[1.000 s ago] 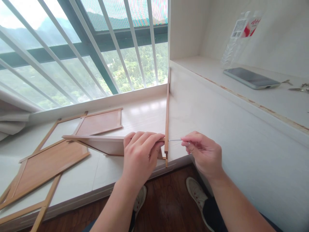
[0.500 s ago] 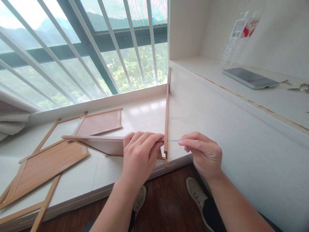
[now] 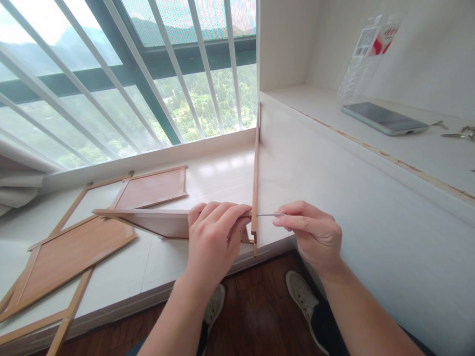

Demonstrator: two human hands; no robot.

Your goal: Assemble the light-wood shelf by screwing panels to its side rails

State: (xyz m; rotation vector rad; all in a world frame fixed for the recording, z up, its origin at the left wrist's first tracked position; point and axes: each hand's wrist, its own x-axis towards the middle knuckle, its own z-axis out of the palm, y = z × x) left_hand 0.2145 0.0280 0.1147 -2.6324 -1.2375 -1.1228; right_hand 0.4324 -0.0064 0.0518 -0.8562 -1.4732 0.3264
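Head view, looking down on a pale windowsill (image 3: pixel 208 183) beside a white cabinet side (image 3: pixel 334 198). Left hand (image 3: pixel 213 240) grips the near end of a thin light panel (image 3: pixel 148 220) held on edge, fingers curled over its top edge and pressed against it where it meets an upright wooden strip (image 3: pixel 256 173). Right hand (image 3: pixel 315 235) pinches a slender metal pin (image 3: pixel 265 215) between thumb and forefinger; the pin lies level, its tip at the right face of the strip, in line with the panel's edge. How deep the tip sits in the strip cannot be told.

Judged state of assembly: one joint, panel to strip, is in hand, and the pin appears only partly seated, since most of its length shows to the right of the strip. The strip stands against the cabinet side, its lower end at the sill's near edge.

Left on the sill lie further parts, seemingly not yet joined to this piece: a small brown framed panel (image 3: pixel 154 187), a larger brown framed panel (image 3: pixel 74 252) nearer, and loose frame strips (image 3: pixel 70 316) at the near left corner. A good share of the build therefore seems to remain.

Far right, on the cabinet shelf, rest a phone (image 3: pixel 384 118), a clear plastic bag (image 3: pixel 365 54) and keys (image 3: pixel 458 132).
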